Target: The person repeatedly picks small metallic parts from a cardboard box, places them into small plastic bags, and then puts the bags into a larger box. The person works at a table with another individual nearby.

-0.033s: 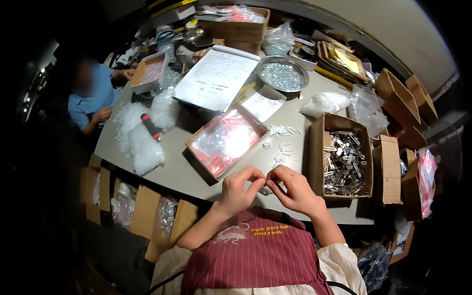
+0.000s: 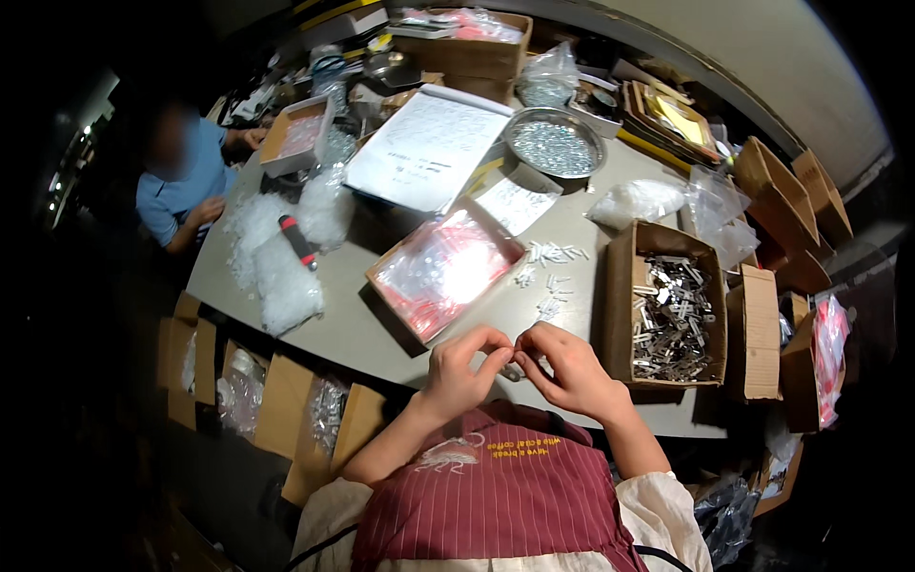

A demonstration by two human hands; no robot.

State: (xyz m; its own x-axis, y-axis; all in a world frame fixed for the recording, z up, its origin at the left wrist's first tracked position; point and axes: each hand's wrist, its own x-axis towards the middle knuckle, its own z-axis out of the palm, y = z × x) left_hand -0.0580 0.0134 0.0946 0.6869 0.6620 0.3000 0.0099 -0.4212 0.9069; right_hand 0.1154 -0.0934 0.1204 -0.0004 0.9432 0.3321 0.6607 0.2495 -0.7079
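Note:
My left hand (image 2: 469, 364) and my right hand (image 2: 569, 370) meet fingertip to fingertip over the table's front edge, both closed in a pinch. A small shiny metal piece (image 2: 513, 373) shows just under the fingertips; the fingers hide most of it, and which hand bears it I cannot tell. Beyond my hands lie several small white sticks (image 2: 556, 253) in loose groups. On the right stands a cardboard box (image 2: 617, 305) full of silvery metal clip-like parts (image 2: 675, 315). Left of the sticks is an open carton (image 2: 398, 319) of clear and pink plastic packets (image 2: 438, 272).
A round metal bowl (image 2: 599, 164) of small shiny parts stands at the back, beside a paper pad (image 2: 424, 148). At left, a red-and-black tool (image 2: 297, 243) rests on bags of clear pieces (image 2: 286, 296). A person in blue (image 2: 181, 186) sits at the far left. Open cartons (image 2: 303, 419) stand below the table's left edge.
The view has shifted slightly, so the table and its boxes appear a little farther right. My hands stay pinched together in almost the same place.

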